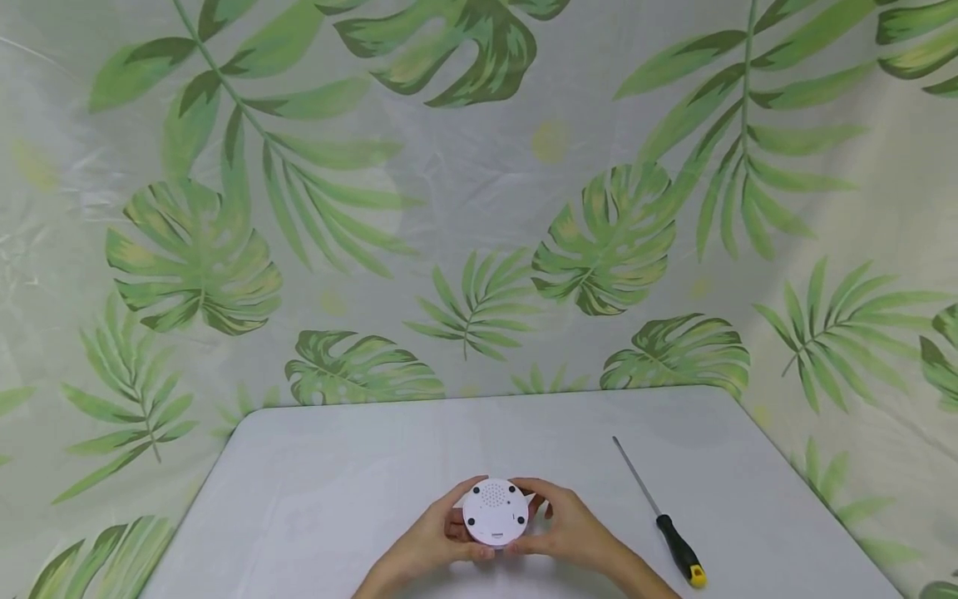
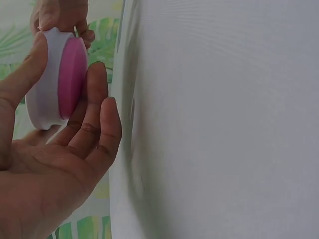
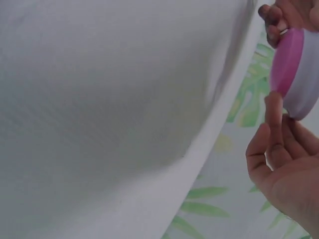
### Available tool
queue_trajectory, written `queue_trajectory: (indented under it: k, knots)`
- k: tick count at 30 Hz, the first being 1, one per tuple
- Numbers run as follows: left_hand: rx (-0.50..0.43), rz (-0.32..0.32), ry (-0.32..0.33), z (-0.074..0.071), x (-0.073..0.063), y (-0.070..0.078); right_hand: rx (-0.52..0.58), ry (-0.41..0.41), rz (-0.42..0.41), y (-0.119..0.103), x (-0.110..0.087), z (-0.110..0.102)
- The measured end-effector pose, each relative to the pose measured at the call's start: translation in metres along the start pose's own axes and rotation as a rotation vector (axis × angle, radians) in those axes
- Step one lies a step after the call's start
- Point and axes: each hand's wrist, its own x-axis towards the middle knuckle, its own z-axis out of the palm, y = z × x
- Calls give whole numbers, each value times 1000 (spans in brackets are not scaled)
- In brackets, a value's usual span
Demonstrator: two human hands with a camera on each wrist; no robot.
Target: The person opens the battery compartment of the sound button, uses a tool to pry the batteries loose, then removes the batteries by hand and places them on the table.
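Observation:
A round white device point(image 1: 495, 512) is held up between both hands near the table's front. Toward the head camera it turns a flat face with dark round feet near the rim and a patch of small holes. Both wrist views show its white body point(image 2: 46, 84) and a pink disc point(image 3: 287, 62) on the opposite side. My left hand point(image 1: 441, 528) grips the left edge, thumb low and fingers around the back. On the right edge my right hand point(image 1: 565, 524) holds it the same way, some fingers behind it.
To the right of the hands a screwdriver point(image 1: 677, 547) with a black and yellow handle lies on the white table point(image 1: 337, 474), its shaft pointing away. Behind and around the table hangs a leaf-patterned cloth point(image 1: 479, 208).

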Motion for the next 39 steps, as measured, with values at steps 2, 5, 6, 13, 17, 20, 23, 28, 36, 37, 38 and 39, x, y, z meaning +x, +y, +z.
queue_trajectory:
  k: [2,5,6,13,17,20,23,28,36,37,38,39]
  knots:
    - [18,10,4,-1,1,0,-27,-7,-2,-2,0,-1]
    - [65,24,26,-2,3,-1,-81,-32,-3,-6,0,-4]
    - [77,29,34,-3,3,-2,-103,-39,-2,-7,1,-5]
    - [72,36,37,-2,5,-7,-206,-23,-30,-12,5,-6]
    - [55,38,31,0,5,-7,-270,-32,-72,-15,9,-7]
    - [79,44,48,0,5,-6,-330,-47,-81,-18,12,-8]
    - [109,41,65,1,5,-5,-387,-57,-77,-21,14,-9]
    - [232,53,93,2,5,-6,-470,-72,-91,-22,16,-9]
    - [362,46,114,2,5,-7,-658,-66,-193,-13,16,-1]
    - [366,41,113,2,6,-7,-674,-65,-203,-12,16,-1]
    - [373,37,115,2,6,-7,-694,-65,-211,-11,15,0]
    - [379,30,118,2,6,-7,-717,-64,-222,-10,15,1]
